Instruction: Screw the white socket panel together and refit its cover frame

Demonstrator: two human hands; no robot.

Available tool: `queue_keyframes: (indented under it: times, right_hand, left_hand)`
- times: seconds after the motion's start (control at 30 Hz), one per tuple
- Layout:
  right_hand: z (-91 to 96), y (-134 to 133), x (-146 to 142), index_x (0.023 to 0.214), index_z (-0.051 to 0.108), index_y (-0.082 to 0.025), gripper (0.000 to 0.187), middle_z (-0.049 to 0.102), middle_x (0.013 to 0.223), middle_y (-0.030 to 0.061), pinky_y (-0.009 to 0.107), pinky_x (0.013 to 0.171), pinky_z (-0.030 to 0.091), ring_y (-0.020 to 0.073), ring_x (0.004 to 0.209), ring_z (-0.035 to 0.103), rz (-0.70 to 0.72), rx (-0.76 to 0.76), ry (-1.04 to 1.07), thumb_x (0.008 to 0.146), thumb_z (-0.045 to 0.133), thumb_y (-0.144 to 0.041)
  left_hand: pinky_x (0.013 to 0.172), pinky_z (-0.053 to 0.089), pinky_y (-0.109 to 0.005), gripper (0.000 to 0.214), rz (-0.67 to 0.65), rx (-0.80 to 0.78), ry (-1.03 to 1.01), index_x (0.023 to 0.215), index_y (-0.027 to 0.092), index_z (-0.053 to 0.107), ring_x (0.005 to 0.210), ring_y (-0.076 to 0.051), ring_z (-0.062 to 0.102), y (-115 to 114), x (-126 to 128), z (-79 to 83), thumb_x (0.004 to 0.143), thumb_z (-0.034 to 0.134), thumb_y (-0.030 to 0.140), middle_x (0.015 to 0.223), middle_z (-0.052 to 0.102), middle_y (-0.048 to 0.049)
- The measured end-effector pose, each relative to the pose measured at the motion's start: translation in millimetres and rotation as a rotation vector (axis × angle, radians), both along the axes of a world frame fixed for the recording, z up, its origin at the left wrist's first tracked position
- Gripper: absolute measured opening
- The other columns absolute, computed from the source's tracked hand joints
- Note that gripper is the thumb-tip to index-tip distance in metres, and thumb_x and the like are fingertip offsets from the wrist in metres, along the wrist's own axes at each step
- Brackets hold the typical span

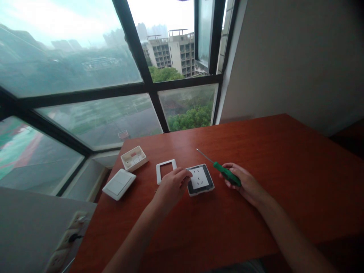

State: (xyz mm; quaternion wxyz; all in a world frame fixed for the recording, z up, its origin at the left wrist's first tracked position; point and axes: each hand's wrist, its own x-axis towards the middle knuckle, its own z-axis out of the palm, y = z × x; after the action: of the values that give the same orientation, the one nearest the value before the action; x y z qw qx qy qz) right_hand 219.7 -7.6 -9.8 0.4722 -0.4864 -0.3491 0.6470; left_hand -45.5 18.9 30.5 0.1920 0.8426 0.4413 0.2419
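White socket (200, 179) lies at left fingers (182, 174), grip unclear; right fingers (231, 165) clamp green screwdriver (226, 174).

The head camera looks from the person's own eye level, forward and down across the tabletop (256, 148). The forearms (143, 223) rise from the bottom edge, and the left hand (174, 182) and right hand (250, 182) sit near, around mid-picture. The wide view reaches beyond the table to the window (186, 82) ahead and leftward, and to the wall (284, 57) at right.
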Motion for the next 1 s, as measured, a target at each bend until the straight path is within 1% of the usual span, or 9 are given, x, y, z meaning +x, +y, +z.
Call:
queue_keyframes:
  times: [0.27, 0.53, 0.83, 1.0]
  right_hand:
    - [2.2, -0.2, -1.1, 0.102, 0.055, -0.020, 0.028, 0.068, 0.082, 0.0045, 0.025, 0.047, 0.034, 0.0121, 0.054, 0.052, -0.006, 0.001, -0.007, 0.082, 0.055, -0.040]
    - [1.7, 0.2, -1.2, 0.101, 0.055, -0.020, 0.027, 0.068, 0.082, 0.0046, 0.026, 0.047, 0.034, 0.0130, 0.055, 0.052, -0.003, 0.002, -0.008, 0.083, 0.054, -0.039]
    - [3.2, -0.7, -1.5, 0.103, 0.055, -0.020, 0.026, 0.068, 0.083, 0.0050, 0.026, 0.047, 0.033, 0.0130, 0.055, 0.053, 0.003, 0.013, -0.021, 0.084, 0.053, -0.038]
    - [-0.2, 0.0, -0.8, 0.103, 0.055, -0.020, 0.026, 0.067, 0.084, 0.0051, 0.026, 0.046, 0.032, 0.0129, 0.055, 0.053, 0.004, 0.022, -0.016, 0.085, 0.052, -0.038]
  left_hand:
    - [0.073, 0.051, -0.026, 0.017, -0.030, 0.026, 0.014, 0.092, 0.019, 0.066, 0.080, -0.016, 0.064, 0.7, -2.3, -4.4, 0.093, 0.049, 0.017, 0.091, 0.068, -0.0047]
    - [0.073, 0.051, -0.025, 0.020, -0.023, 0.049, 0.027, 0.092, 0.019, 0.069, 0.080, -0.015, 0.065, -0.9, -0.7, -2.4, 0.095, 0.049, 0.021, 0.090, 0.068, -0.0053]
    - [0.069, 0.051, -0.025, 0.015, 0.007, 0.067, 0.044, 0.087, 0.019, 0.069, 0.076, -0.015, 0.065, -0.8, 0.5, -1.8, 0.091, 0.054, 0.020, 0.086, 0.069, -0.0047]
    - [0.072, 0.051, -0.026, 0.014, -0.009, 0.064, 0.047, 0.088, 0.020, 0.070, 0.078, -0.016, 0.065, -0.4, 0.5, -5.8, 0.091, 0.056, 0.021, 0.087, 0.068, -0.0042]
